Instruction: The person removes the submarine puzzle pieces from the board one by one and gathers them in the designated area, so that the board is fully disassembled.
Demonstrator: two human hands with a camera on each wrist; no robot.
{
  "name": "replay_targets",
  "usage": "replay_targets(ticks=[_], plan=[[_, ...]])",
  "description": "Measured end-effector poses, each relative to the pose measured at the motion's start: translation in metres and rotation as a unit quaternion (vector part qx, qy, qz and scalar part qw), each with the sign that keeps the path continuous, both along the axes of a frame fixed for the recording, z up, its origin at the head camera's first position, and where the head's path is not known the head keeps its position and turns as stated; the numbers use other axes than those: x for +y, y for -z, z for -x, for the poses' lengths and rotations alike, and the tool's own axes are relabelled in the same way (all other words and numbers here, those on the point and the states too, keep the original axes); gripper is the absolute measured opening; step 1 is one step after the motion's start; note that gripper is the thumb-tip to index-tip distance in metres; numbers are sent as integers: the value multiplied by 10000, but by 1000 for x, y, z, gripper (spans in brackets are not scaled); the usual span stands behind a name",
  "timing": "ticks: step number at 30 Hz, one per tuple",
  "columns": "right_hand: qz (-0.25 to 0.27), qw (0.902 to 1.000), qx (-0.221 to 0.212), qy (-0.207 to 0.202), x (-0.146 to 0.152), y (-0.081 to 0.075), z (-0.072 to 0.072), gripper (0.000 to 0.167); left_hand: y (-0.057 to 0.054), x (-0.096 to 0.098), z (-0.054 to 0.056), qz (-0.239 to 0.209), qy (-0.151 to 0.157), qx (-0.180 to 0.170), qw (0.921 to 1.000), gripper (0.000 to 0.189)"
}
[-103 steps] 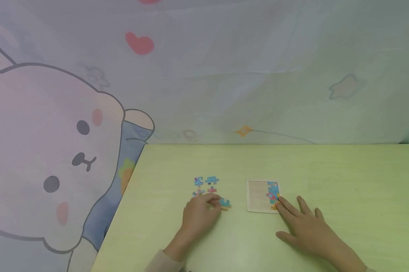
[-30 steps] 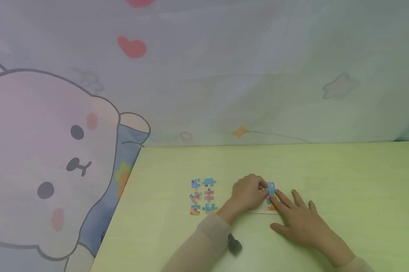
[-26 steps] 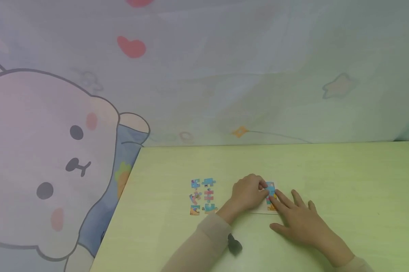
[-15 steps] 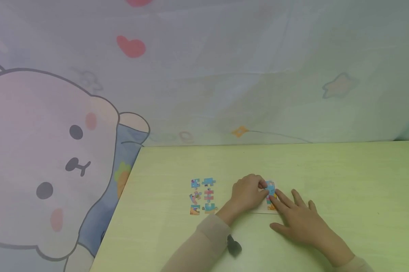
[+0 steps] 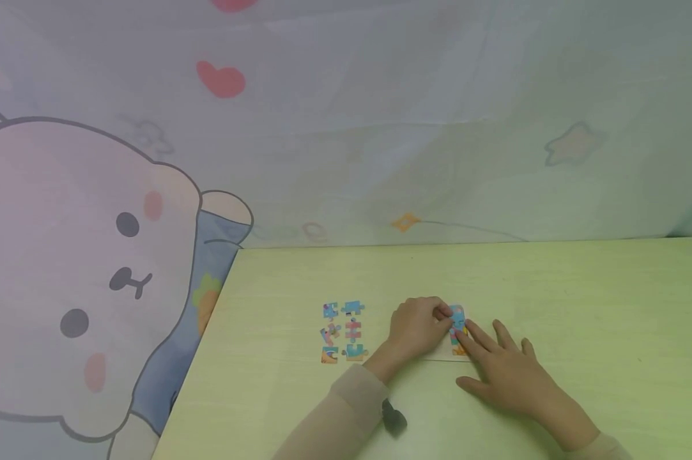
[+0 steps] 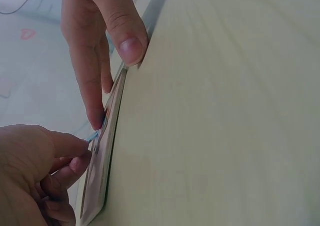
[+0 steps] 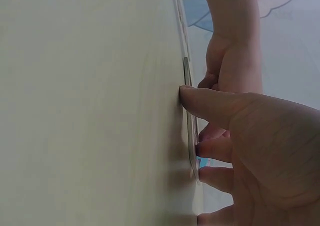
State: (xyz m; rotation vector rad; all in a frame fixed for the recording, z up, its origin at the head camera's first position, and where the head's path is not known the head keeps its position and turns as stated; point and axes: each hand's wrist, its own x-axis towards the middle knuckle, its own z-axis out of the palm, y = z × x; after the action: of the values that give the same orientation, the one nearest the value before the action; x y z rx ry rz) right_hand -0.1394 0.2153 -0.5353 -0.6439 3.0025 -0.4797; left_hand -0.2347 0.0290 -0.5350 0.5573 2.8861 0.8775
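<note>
A shallow puzzle tray (image 5: pixel 446 359) lies on the table, mostly covered by my left hand (image 5: pixel 417 327) in the head view. Between thumb and index finger, that hand pinches a blue jigsaw piece (image 5: pixel 457 314) at the tray's upper right; its blue edge shows at the fingertips in the left wrist view. Below it in the tray, an orange and teal piece (image 5: pixel 459 350) is partly visible. My right hand (image 5: pixel 509 377) lies with fingers spread, its index and middle fingertips on the pieces at the tray's right side. In the right wrist view, its thumb (image 7: pixel 210 101) reaches the tray's near edge.
Several loose jigsaw pieces lie left of the tray in two columns, among them a blue one (image 5: pixel 353 308), a pink one (image 5: pixel 353 330) and a teal one (image 5: pixel 354 352). A dark object (image 5: pixel 393 418) shows beside the left sleeve. A printed cloth (image 5: pixel 346 128) hangs behind the table (image 5: pixel 581 287).
Since the oldest frame, my left hand has moved right from the loose pieces to the tray. In the last half second the blue piece has shifted slightly under its fingers; my right hand stays put.
</note>
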Motion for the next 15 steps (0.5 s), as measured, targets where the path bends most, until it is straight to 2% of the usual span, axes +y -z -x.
replay_targets(ticks=[5,9,15], plan=[[-30,10000,-4,-5,0,0,0,79,-5,-3,-2,-141,9,56,9999,6],[-40,10000,-27,43,0,1,0,80,-9,-9,-3,-260,-100,48,9996,7],[-47,9999,-66,69,1,3,0,80,-16,-24,-4,-769,-329,-137,9964,6]])
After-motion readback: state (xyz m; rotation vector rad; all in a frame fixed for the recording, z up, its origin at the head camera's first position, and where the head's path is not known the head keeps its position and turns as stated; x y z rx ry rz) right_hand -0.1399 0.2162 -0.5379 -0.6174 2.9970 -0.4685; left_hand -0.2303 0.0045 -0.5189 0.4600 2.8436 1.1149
